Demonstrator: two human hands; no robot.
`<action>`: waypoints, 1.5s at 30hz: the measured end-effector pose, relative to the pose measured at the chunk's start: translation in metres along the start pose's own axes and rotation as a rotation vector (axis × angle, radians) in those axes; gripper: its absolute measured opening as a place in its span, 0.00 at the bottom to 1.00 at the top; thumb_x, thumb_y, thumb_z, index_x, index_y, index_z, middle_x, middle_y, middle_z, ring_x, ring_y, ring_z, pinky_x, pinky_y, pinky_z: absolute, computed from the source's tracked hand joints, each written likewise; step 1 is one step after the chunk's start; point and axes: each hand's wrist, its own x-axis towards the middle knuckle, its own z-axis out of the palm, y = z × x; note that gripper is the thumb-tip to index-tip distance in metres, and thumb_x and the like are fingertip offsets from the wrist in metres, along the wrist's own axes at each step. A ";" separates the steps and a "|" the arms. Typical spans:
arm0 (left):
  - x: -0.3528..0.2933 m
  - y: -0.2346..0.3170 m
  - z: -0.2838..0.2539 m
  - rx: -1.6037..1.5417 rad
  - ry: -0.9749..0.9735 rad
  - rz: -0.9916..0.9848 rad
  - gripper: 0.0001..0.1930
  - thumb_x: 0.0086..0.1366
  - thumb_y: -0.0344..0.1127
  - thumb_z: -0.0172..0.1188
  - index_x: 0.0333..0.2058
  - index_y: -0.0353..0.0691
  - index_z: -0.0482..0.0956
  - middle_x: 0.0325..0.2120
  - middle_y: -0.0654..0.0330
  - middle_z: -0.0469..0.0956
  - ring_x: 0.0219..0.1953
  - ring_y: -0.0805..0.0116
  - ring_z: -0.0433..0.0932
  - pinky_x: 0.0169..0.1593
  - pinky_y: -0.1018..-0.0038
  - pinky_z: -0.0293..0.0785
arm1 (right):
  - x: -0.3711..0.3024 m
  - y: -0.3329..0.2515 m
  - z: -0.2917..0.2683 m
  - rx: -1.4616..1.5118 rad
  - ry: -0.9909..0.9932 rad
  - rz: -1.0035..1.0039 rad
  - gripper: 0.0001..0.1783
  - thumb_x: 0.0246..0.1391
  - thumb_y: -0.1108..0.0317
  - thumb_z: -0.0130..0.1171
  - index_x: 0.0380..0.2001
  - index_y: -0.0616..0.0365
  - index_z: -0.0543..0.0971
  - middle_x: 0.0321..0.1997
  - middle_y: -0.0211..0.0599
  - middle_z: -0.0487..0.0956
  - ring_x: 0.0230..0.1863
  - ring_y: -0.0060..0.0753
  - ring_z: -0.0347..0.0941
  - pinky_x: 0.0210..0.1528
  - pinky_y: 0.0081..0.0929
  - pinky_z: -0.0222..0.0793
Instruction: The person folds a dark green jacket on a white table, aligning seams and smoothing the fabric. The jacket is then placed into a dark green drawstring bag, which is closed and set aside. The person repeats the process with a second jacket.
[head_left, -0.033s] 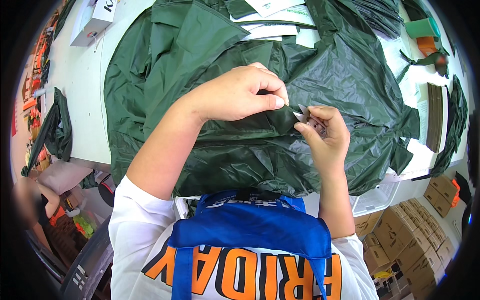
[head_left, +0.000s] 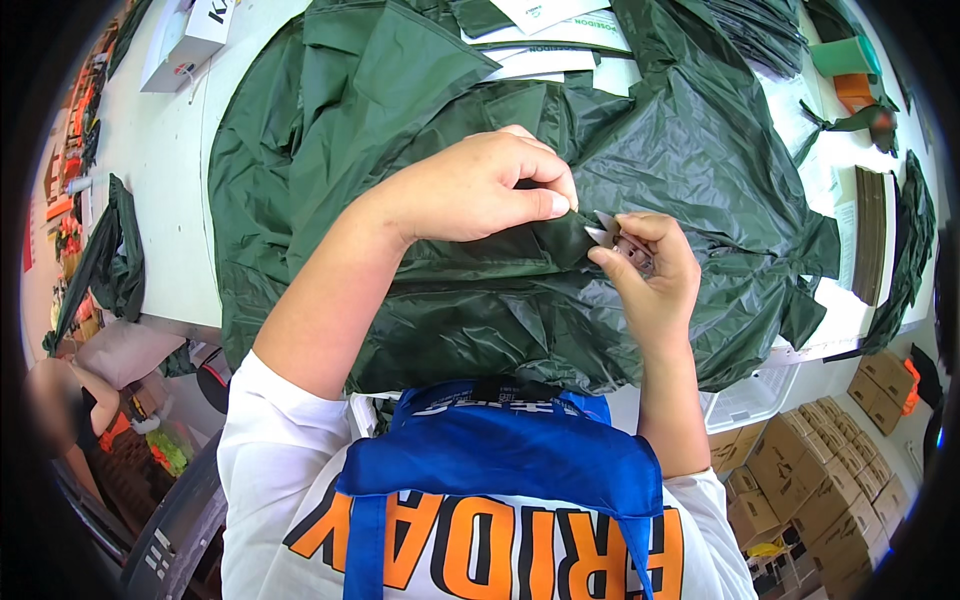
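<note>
A large, wrinkled spread of shiny dark green fabric (head_left: 420, 310) covers the table in front of me. My left hand (head_left: 490, 185) is closed, thumb and forefinger pinching a small raised edge of this fabric near its middle. Just to the right, my right hand (head_left: 660, 275) grips small metal thread snips (head_left: 604, 230). Their two pointed blades are spread apart and face left, a short way from the left fingertips. Most of the snips' body is hidden behind my right fingers.
White printed sheets (head_left: 545, 62) lie at the far side of the fabric. A white box (head_left: 187, 45) stands far left on the table (head_left: 180, 200). At far right are a green cup-like container (head_left: 843, 58) and a brown stack (head_left: 873, 235). Cardboard boxes (head_left: 800, 470) fill the lower right; a person (head_left: 85, 400) is at left.
</note>
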 end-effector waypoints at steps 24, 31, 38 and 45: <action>0.002 0.014 -0.003 -0.118 -0.010 -0.122 0.06 0.52 0.28 0.56 0.31 0.39 0.76 0.25 0.66 0.72 0.36 0.72 0.68 0.43 0.74 0.65 | 0.007 -0.006 0.001 0.010 -0.058 0.044 0.18 0.37 0.75 0.73 0.33 0.61 0.77 0.31 0.32 0.79 0.30 0.20 0.72 0.33 0.19 0.69; -0.002 0.004 0.002 0.387 0.037 0.056 0.18 0.43 0.25 0.53 0.37 0.44 0.76 0.47 0.63 0.72 0.57 0.57 0.62 0.62 0.57 0.51 | 0.002 0.002 -0.006 0.034 -0.028 0.114 0.16 0.37 0.75 0.73 0.32 0.60 0.77 0.30 0.31 0.79 0.29 0.20 0.72 0.32 0.18 0.67; -0.003 -0.005 0.003 0.631 0.046 0.088 0.07 0.51 0.30 0.59 0.31 0.48 0.79 0.55 0.67 0.71 0.67 0.54 0.51 0.64 0.40 0.38 | -0.001 -0.006 -0.010 -0.083 -0.041 0.121 0.17 0.36 0.74 0.73 0.32 0.61 0.78 0.29 0.33 0.79 0.29 0.22 0.73 0.32 0.19 0.68; 0.005 -0.001 0.003 0.453 -0.015 -0.033 0.05 0.61 0.40 0.59 0.29 0.49 0.79 0.31 0.74 0.80 0.60 0.62 0.63 0.61 0.35 0.34 | -0.002 -0.012 -0.017 -0.167 -0.075 0.148 0.17 0.35 0.74 0.73 0.32 0.62 0.78 0.29 0.35 0.78 0.30 0.24 0.74 0.33 0.20 0.70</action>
